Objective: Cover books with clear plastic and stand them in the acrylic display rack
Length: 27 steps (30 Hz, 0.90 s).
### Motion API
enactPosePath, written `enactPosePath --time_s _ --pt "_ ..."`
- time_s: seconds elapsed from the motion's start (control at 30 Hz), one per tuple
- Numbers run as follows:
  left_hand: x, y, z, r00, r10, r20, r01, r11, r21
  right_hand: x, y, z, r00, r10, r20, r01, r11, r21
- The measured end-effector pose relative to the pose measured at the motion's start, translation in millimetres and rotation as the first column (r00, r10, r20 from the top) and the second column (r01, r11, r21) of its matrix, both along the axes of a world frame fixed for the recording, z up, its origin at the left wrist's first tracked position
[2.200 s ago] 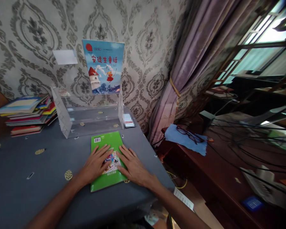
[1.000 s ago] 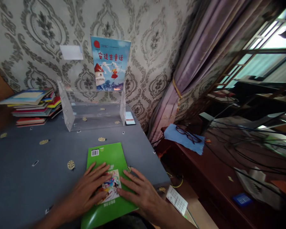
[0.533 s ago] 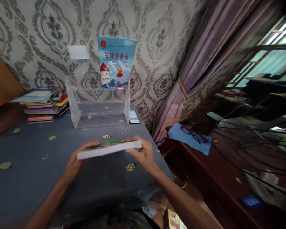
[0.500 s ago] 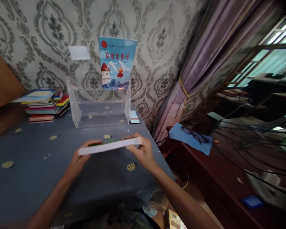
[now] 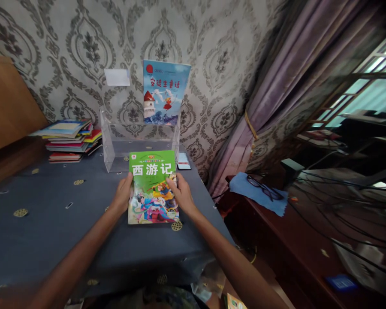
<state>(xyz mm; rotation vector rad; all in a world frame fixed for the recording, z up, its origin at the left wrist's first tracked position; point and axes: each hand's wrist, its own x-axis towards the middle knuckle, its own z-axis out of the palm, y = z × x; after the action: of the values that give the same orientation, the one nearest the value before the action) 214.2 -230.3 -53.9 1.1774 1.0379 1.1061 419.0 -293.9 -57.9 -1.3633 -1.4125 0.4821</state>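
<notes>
Pinching from both sides, the grip has the book (image 5: 152, 189) between the left hand (image 5: 125, 189) at its left edge and the right hand (image 5: 182, 193) at its right edge. The right thumb lies over the front cover; the fingers behind are hidden (so how far they reach under cannot be told). The book is mid-scene, over the surface (image 5: 58, 244) and on the near side of the clear rack (image 5: 108, 141), with its title upright and the cover towards the person. Whether its near edge touches the surface is unclear.

To hold it well, the two hands should press evenly and stay level, so that it neither tips nor twists. Thumbs are best near the edges, with light pressure, since a soft cover would probably bow if squeezed inward.

Farther off, a blue book (image 5: 162, 94) stands above the rack's right part. To the far left lies a stack (image 5: 72, 141); just right of the rack is a phone (image 5: 184, 161). Well to the right, glasses (image 5: 265, 188) rest on a cloth (image 5: 244, 192).
</notes>
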Motion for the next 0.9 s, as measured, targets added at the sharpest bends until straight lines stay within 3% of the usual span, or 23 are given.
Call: enactPosePath --time_s 0.1,0.17,0.3,0.43,0.5,0.6,0.7,0.77,0.83,0.9 --pt "0 7 -17.9 0.976 -0.082 -0.202 0.071 0.996 -0.058 5 7 -20.2 1.000 -0.026 0.010 0.027 0.994 -0.108" --pt "-3 14 -24.3 0.908 -0.154 -0.389 0.137 0.988 -0.072 9 13 -31.1 0.999 -0.032 0.019 0.035 0.984 -0.175" --pt "-14 29 -21.9 0.790 -0.183 -0.585 0.178 0.982 -0.066 14 21 -31.2 0.985 -0.034 0.172 0.079 0.962 -0.263" --pt "-28 38 -11.3 0.681 -0.061 -0.730 0.152 0.987 0.060 10 13 -14.9 0.851 -0.041 0.524 0.264 0.896 -0.358" --pt "-30 38 -8.5 0.590 0.030 -0.807 0.181 0.969 0.168 7 6 -7.4 0.766 -0.049 0.642 0.352 0.867 -0.354" --pt "-25 39 -12.1 0.429 0.205 -0.880 0.342 0.864 0.368 1 0 1.1 0.699 -0.061 0.712 0.378 0.877 -0.296" --pt "-16 46 -25.0 0.447 0.292 -0.846 0.447 0.746 0.493 -11 10 6.6 0.719 -0.032 0.695 0.250 0.944 -0.215" --pt "-11 53 -36.6 0.487 0.294 -0.822 0.453 0.720 0.526 -25 24 7.8 0.754 0.073 0.653 0.065 0.981 -0.185" --pt "-10 59 -48.0 0.524 0.275 -0.806 0.454 0.711 0.537 -44 42 6.5 0.770 0.215 0.601 -0.137 0.975 -0.173" --pt "-14 65 -57.5 0.583 0.220 -0.782 0.475 0.689 0.548 -62 60 3.5 0.756 0.321 0.570 -0.260 0.947 -0.190"
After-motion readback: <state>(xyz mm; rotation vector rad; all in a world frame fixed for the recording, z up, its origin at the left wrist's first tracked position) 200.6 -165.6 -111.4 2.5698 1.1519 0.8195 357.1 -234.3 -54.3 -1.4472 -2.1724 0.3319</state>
